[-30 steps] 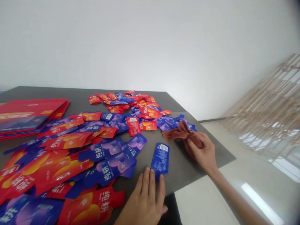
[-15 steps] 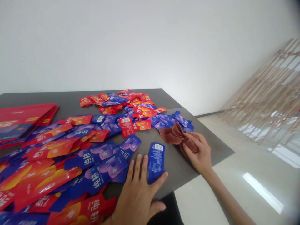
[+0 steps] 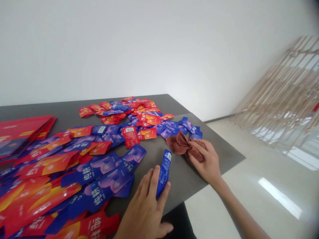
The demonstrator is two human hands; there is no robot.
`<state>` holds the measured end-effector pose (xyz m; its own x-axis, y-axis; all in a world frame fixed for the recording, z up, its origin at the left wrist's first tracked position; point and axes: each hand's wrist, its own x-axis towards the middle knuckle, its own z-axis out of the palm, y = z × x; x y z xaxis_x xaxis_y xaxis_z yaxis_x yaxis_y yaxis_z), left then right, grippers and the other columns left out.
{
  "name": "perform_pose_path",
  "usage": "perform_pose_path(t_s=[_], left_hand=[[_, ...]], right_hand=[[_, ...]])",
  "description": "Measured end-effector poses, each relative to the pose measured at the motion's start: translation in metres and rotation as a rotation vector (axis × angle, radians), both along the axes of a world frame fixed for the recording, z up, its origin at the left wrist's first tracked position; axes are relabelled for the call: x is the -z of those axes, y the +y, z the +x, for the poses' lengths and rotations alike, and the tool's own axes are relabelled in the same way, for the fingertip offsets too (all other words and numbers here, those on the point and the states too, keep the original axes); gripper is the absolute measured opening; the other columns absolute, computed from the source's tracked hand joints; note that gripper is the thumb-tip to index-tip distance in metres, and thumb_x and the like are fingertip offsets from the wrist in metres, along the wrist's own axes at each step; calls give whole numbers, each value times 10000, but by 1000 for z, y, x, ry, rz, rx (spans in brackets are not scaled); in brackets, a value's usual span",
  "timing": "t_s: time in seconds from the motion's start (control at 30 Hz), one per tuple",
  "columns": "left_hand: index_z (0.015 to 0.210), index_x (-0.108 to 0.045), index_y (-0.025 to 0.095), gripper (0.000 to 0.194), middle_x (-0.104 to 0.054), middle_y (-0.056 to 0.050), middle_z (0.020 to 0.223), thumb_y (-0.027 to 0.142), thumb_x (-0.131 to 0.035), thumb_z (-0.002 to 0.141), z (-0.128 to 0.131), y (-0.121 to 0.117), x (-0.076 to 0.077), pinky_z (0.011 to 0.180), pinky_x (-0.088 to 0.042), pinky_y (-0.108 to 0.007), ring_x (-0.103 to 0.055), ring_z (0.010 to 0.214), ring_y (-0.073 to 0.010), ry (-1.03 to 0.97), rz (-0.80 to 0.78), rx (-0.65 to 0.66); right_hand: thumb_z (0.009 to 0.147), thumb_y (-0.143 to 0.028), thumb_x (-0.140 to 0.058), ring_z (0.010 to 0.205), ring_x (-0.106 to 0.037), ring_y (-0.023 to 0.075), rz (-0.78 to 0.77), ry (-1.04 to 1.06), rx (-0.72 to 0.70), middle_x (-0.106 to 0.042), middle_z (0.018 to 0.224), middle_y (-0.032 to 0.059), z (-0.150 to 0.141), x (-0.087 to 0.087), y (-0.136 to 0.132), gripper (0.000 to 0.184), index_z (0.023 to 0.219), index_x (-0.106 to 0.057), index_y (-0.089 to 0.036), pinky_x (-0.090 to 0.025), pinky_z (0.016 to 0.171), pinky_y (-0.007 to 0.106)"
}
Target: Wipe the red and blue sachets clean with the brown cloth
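Note:
Near the table's front edge, my left hand [image 3: 147,205] has a blue pouch [image 3: 164,172] between its thumb and fingers. The pouch is tilted up on its side, its barcode end pointing away from me. Farther right, my right hand [image 3: 205,162] is closed around a crumpled brown cloth [image 3: 181,144] that rests on the dark tabletop [image 3: 184,176]. Just left of my left hand lies a blue-purple pouch [image 3: 109,186], part of a wide heap of overlapping red-orange and blue pouches. Beyond the cloth sit small blue pouches [image 3: 188,124].
At the far left, large red folded packages [image 3: 30,127] lie flat. A pile of red and blue pouches [image 3: 139,111] covers the far part of the table. A white wall [image 3: 124,49] stands behind. Right of the table edge are a pale floor [image 3: 239,205] and a bamboo lattice [image 3: 281,93].
The blue pouch lay flat beside my left hand; now it is tipped on its side between thumb and fingers. My right hand keeps the cloth. The view has shifted slightly.

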<state>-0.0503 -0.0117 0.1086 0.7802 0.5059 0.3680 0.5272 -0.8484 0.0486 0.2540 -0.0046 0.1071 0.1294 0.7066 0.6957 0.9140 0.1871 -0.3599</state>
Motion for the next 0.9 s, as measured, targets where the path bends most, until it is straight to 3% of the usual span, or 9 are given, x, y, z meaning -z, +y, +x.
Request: perform_pose_path(t_s=[0.07, 0.13, 0.2, 0.27, 0.4, 0.6, 0.77, 0.9], left_hand=[[1434, -599, 126, 1058, -375, -331, 1623, 625, -975, 580, 1, -3, -2, 1001, -616, -501, -596, 1342, -460, -8, 50, 13], [1355, -643, 64, 798, -509, -292, 1540, 494, -913, 739, 3, -4, -7, 965, -627, -392, -653, 1282, -375, -15, 110, 57], [1253, -693, 41, 467, -639, -225, 1412, 348, -752, 907, 5, -3, -10, 889, -628, -309, -700, 1190, -294, -25, 159, 101], [1176, -720, 36, 323, -706, -183, 1304, 270, -578, 1004, 7, -2, -11, 855, -619, -298, -719, 1131, -264, -59, 198, 122], [1102, -734, 40, 343, -747, -177, 1217, 192, -431, 1044, 5, -4, -6, 912, -598, -344, -731, 1082, -268, -85, 259, 129], [964, -740, 110, 254, -781, -145, 1106, 102, -486, 965, -1, -11, -7, 808, -590, -349, -727, 957, -246, 12, 248, 184], [998, -755, 74, 264, -784, -181, 1016, 75, -530, 860, -5, -14, -16, 726, -566, -337, -709, 843, -249, 159, 304, 134], [1070, -744, 57, 261, -770, -227, 1122, 165, -553, 929, -10, -19, -3, 812, -563, -370, -734, 953, -278, 182, 330, 142]], right_hand=[[940, -325, -687, 1225, -639, 304, -4, -6, 3, -657, 1347, 115, -1, 0, 0, 353, 1288, -728, -277, -549, 1037, 515], [944, -327, -684, 1224, -638, 305, -18, -9, 8, -660, 1347, 110, -2, -1, 0, 355, 1294, -725, -285, -548, 1039, 518], [946, -335, -684, 1225, -634, 307, -34, -13, 7, -660, 1346, 107, -2, -1, 0, 355, 1297, -722, -293, -549, 1038, 524], [948, -339, -684, 1222, -633, 309, -36, -19, 3, -661, 1338, 107, -2, 0, 0, 352, 1295, -722, -293, -552, 1034, 527], [948, -347, -683, 1230, -632, 315, -33, -28, 17, -660, 1344, 107, -2, 1, 0, 360, 1303, -717, -300, -553, 1041, 543], [956, -344, -672, 1229, -632, 313, -40, -47, 30, -659, 1349, 107, -4, 0, 0, 344, 1294, -714, -297, -556, 1042, 537], [959, -345, -667, 1217, -631, 312, -56, -54, 24, -664, 1334, 111, -4, -2, 1, 337, 1287, -716, -285, -549, 1043, 540], [950, -345, -675, 1225, -628, 316, -58, -60, 24, -664, 1335, 106, -3, -1, 0, 353, 1297, -712, -294, -544, 1051, 546]])
